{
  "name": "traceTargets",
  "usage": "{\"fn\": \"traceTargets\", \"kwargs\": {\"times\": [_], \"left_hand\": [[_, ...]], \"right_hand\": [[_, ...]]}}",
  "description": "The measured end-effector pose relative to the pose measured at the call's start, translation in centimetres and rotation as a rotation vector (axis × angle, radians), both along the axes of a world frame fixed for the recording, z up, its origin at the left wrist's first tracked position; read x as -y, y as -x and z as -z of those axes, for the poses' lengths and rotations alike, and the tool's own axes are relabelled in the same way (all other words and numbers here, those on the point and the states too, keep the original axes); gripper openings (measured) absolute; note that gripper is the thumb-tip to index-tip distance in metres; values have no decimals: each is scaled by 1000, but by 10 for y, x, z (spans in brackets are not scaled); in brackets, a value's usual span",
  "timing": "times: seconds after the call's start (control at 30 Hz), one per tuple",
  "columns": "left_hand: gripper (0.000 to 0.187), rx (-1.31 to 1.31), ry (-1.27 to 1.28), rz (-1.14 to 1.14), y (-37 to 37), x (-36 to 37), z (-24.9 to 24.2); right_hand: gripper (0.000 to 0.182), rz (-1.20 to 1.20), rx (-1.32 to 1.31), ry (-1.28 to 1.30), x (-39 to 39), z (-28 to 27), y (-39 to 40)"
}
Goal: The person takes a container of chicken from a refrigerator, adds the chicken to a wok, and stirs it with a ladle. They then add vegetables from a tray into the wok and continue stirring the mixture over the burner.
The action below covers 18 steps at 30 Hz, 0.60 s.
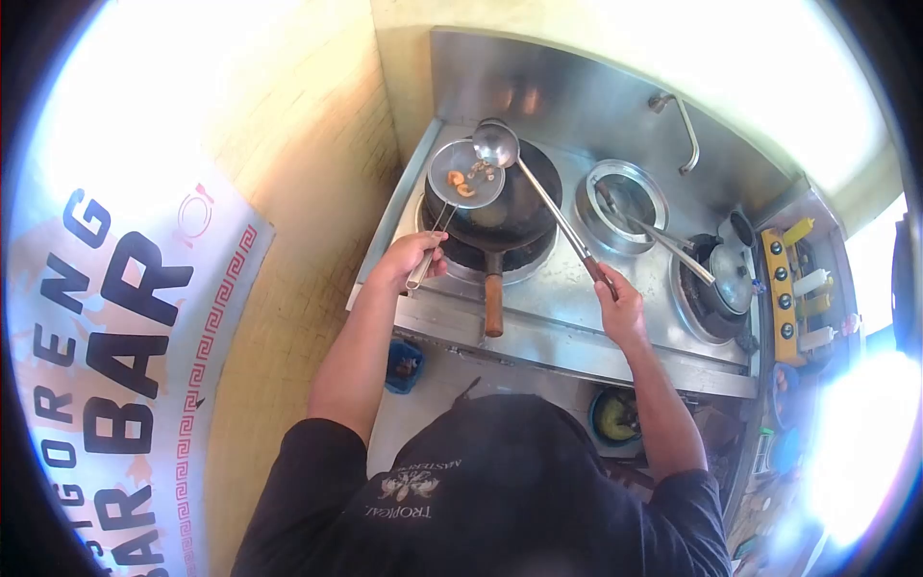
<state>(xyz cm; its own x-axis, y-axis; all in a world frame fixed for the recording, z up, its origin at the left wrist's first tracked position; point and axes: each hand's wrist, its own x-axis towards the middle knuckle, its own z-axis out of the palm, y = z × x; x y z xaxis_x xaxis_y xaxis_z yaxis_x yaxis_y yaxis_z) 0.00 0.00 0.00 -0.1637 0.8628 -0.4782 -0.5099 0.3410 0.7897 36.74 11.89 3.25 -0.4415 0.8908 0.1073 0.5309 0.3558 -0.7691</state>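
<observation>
My left hand (413,258) is closed round the handle of a round mesh strainer (480,198). In the strainer lie a few orange pieces that look like shrimp (456,179) and some small brown bits (486,170). My right hand (620,304) grips the dark end of a long metal ladle (559,219), whose bowl overlaps the strainer's far rim in this view. Below both tools a dark wok (538,178) sits on the left burner, with a little liquid at its bottom. Its wooden handle (493,306) points towards me.
Right of the wok stands a metal pot (630,240) with a utensil in it. A lidded dark pan (731,279) occupies the right burner. A tap (688,135) juts from the steel backsplash, and squeeze bottles (815,281) line the right side. A blue container (405,365) sits below the counter.
</observation>
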Motion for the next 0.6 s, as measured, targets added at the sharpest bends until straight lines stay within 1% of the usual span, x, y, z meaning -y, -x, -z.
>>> {"fn": "traceTargets", "kwargs": {"times": [0.07, 0.1, 0.17, 0.2, 0.27, 0.3, 0.37, 0.4, 0.47, 0.6], "left_hand": [[30, -5, 31, -32, -6, -3, 0], [30, -69, 43, -33, 24, -1, -11], [28, -37, 34, -53, 18, -6, -3], [28, -16, 37, -53, 13, -8, 1], [28, -11, 36, -71, 30, -6, -3], [28, -6, 39, -67, 32, -10, -7], [27, 5, 2, -63, 35, -16, -18], [26, 14, -15, -63, 37, -19, -20], [25, 20, -33, -42, 43, -26, -25], [22, 37, -53, -21, 38, -32, -32]], "right_hand": [[39, 68, 48, 157, -6, 0, -8], [39, 62, -15, 173, -7, 15, 17], [37, 94, -92, 225, -16, 16, 4], [37, 97, -71, 227, -17, 14, -4], [38, 96, -42, -57, -12, 25, 3], [38, 99, -36, -54, -17, 31, 2], [37, 79, 126, -268, -27, 49, 1], [37, 83, 132, -266, -27, 51, 4], [39, 46, 261, -362, -26, 61, 19], [44, 29, 311, -306, -21, 83, 54]]}}
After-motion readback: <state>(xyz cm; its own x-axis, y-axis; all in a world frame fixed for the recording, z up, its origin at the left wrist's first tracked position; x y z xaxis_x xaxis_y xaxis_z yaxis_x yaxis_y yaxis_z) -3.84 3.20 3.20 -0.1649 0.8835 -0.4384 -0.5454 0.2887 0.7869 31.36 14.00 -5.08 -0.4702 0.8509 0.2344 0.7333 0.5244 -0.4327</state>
